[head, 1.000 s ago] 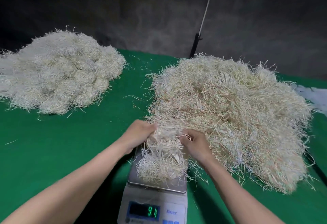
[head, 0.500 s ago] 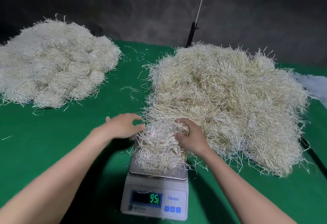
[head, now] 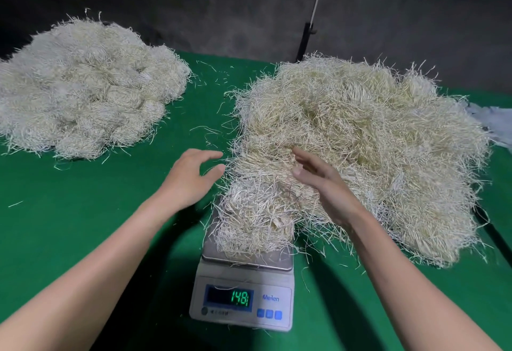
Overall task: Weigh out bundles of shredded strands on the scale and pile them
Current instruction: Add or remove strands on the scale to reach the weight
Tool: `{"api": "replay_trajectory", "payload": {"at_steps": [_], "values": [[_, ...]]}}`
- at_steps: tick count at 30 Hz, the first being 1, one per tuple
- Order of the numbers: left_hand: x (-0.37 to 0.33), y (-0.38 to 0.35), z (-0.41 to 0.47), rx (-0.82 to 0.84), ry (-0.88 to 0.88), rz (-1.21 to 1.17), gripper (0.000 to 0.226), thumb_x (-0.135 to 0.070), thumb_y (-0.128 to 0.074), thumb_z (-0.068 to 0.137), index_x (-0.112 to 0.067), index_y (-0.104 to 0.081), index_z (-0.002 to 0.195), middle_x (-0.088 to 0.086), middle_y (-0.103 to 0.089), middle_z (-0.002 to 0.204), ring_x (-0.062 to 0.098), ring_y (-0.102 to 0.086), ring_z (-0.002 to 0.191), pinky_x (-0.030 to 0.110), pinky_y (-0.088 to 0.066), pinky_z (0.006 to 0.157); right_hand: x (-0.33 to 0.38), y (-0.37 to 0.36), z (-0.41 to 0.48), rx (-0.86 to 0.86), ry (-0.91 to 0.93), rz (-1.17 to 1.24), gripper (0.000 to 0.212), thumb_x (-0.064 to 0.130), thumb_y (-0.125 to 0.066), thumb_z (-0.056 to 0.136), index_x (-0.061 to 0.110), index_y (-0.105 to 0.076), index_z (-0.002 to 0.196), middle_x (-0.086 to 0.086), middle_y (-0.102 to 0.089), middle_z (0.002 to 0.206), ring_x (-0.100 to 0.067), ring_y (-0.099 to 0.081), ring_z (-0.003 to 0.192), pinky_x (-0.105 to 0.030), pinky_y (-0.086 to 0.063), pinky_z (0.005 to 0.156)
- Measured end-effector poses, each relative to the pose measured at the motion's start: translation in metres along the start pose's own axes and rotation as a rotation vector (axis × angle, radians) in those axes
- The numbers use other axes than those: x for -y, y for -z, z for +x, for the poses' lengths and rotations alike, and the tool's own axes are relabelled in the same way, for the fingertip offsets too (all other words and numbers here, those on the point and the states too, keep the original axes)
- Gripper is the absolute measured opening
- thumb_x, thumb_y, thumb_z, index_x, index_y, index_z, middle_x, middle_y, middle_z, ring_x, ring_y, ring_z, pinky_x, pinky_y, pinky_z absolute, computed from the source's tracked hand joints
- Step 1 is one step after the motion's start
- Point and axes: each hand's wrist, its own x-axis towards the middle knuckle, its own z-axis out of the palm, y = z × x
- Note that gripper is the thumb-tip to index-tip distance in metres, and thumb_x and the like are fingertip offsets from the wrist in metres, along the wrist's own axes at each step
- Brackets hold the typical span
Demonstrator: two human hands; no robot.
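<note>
A bundle of pale shredded strands lies on the steel pan of a white digital scale, whose green display reads 148. My left hand hovers open just left of the bundle, fingers spread, holding nothing. My right hand is open above the bundle's right side, fingers straight, over the edge of the big loose heap of strands. A second pile of rounded strand bundles sits at the far left of the table.
A green cloth covers the table, with stray strands scattered between the two heaps. A dark wall stands behind, with a thin white pole on a black stand. Something white and crumpled lies at the right edge.
Both hands have let go of the bundle on the scale and lifted away, fingers opened. The display has risen from 91 to 95 to 148.
</note>
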Motion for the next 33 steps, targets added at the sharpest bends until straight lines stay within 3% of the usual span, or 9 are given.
{"api": "replay_trajectory", "payload": {"at_steps": [4,9,13,17,24,30,33], "values": [[-0.006,-0.002,-0.001,0.0,0.021,-0.026,0.035,-0.038,-0.056,0.091,-0.028,-0.059,0.125,0.001,-0.052,0.129,0.017,-0.045,0.123,0.037,-0.032,0.105,-0.001,0.002,-0.003,-0.079,0.066,-0.027,0.054,0.058,-0.056,0.073,0.041,-0.049,0.124,0.017,-0.042,0.137,-0.003,-0.035,0.125,-0.031,-0.026,0.099],[-0.011,-0.003,0.0,0.014,0.01,-0.024,0.035,-0.039,-0.059,0.089,-0.026,-0.061,0.122,0.0,-0.054,0.127,0.016,-0.047,0.121,0.034,-0.034,0.103,-0.002,0.003,-0.005,-0.081,0.051,-0.022,0.046,0.051,-0.055,0.072,0.036,-0.056,0.116,0.012,-0.05,0.133,-0.002,-0.042,0.119,-0.022,-0.029,0.094],[-0.011,-0.005,0.001,0.027,0.0,-0.017,0.035,-0.04,-0.059,0.089,-0.026,-0.062,0.121,-0.003,-0.054,0.124,0.011,-0.048,0.112,0.029,-0.035,0.094,-0.003,0.004,-0.006,-0.067,0.053,0.0,0.035,0.05,-0.056,0.072,0.039,-0.059,0.105,0.024,-0.055,0.116,0.014,-0.047,0.104,-0.012,-0.032,0.079],[-0.011,-0.007,0.002,0.052,-0.008,-0.008,0.034,-0.04,-0.059,0.089,-0.026,-0.061,0.121,-0.003,-0.054,0.125,0.008,-0.046,0.108,0.027,-0.034,0.092,-0.005,0.004,-0.005,-0.071,0.053,0.007,0.031,0.051,-0.057,0.073,0.039,-0.061,0.102,0.022,-0.056,0.118,0.012,-0.046,0.107,-0.013,-0.033,0.08],[-0.01,-0.009,0.002,0.071,-0.016,0.006,0.034,-0.041,-0.058,0.089,-0.026,-0.061,0.12,-0.002,-0.053,0.127,0.008,-0.046,0.109,0.028,-0.035,0.091,-0.008,0.005,-0.002,-0.059,0.047,0.009,0.03,0.05,-0.058,0.073,0.039,-0.061,0.101,0.026,-0.058,0.11,0.023,-0.051,0.093,-0.011,-0.033,0.076],[-0.009,-0.009,0.003,0.08,-0.014,0.013,0.035,-0.042,-0.057,0.089,-0.027,-0.061,0.121,-0.002,-0.053,0.129,0.008,-0.046,0.109,0.029,-0.035,0.092,-0.011,0.004,0.002,-0.039,0.054,0.011,0.031,0.049,-0.057,0.073,0.037,-0.061,0.102,0.026,-0.059,0.109,0.023,-0.052,0.091,-0.008,-0.034,0.075],[-0.007,-0.011,0.003,0.089,-0.009,0.015,0.036,-0.044,-0.057,0.089,-0.028,-0.06,0.121,-0.002,-0.053,0.129,0.009,-0.046,0.11,0.029,-0.035,0.092,-0.014,0.003,0.004,-0.025,0.039,0.004,0.036,0.051,-0.057,0.072,0.037,-0.06,0.105,0.024,-0.056,0.115,0.022,-0.051,0.094,-0.012,-0.036,0.083]]}}
